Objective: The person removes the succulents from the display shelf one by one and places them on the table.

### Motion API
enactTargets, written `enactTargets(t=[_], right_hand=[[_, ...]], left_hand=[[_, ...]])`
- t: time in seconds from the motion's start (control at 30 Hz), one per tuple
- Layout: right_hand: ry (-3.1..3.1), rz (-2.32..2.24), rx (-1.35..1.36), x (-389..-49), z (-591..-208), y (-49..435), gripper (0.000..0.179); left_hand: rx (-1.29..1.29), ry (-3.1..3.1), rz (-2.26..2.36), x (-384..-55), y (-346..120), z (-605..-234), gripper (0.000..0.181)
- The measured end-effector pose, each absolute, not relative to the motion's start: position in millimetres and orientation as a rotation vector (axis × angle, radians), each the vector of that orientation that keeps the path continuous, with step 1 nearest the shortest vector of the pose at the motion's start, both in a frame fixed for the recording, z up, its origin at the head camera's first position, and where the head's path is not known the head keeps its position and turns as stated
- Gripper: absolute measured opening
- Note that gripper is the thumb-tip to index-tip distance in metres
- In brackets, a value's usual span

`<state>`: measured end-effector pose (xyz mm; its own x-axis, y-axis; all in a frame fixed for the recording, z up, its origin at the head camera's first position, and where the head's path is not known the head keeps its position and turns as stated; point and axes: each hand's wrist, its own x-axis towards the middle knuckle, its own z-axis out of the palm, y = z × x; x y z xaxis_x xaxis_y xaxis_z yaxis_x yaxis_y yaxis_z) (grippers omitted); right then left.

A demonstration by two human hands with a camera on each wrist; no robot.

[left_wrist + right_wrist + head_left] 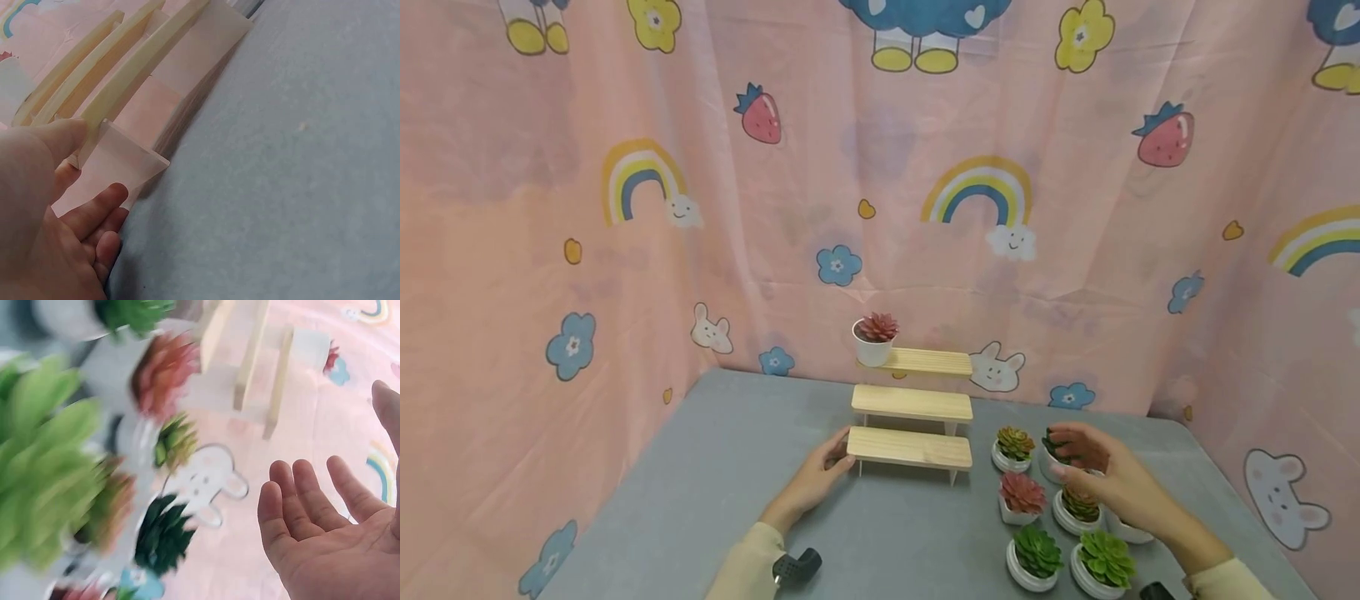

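Observation:
A three-tier display stand (910, 448) has pale wooden steps on clear legs. My left hand (811, 482) holds the left end of its lowest step, thumb and index finger at the edge and the other fingers loosely bent in the left wrist view. On the top step, at its left, stands a red succulent (878, 327) in a white pot. My right hand (1112, 473) hovers over the potted succulents at the right, fingers spread and slightly bent, holding nothing in the right wrist view. Nearest it is a dark green succulent (164, 536), partly hidden by the hand in the head view.
Several white-potted succulents stand right of the stand, among them a pink-red one (1022, 493), a dark green one (1037, 552) and a bright green one (1107, 558). The grey table (700, 500) meets a pink patterned curtain (805, 200) behind and at the sides.

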<state>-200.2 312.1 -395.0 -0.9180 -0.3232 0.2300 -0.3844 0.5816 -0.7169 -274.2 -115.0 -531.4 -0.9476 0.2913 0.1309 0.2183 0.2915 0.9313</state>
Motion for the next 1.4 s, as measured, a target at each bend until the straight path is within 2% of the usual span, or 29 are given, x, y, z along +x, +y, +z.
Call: enactTargets(t=[0.5,0.87,1.13,1.4], right_hand=[[-2.658,1.456,0.788,-263.1,-384.7,235.9,0.050],[-2.680,1.659,0.597,-301.6,-378.6,181.4,0.061],[-2.643,1.675,0.600,-322.7,-367.3,150.2,0.060],[-2.594,1.766,0.476,-339.0,-362.1,124.2,0.064]], left_hand=[[0.491,2.478,1.780,-276.1,-116.4,-533.2,0.062],[0.471,2.455,1.791,-273.0,-112.6,-539.7,0.063],[0.449,2.451,1.806,-274.3,-112.9,-534.5,0.062],[0.447,2.453,1.819,-273.7,-113.7,-533.1,0.061]])
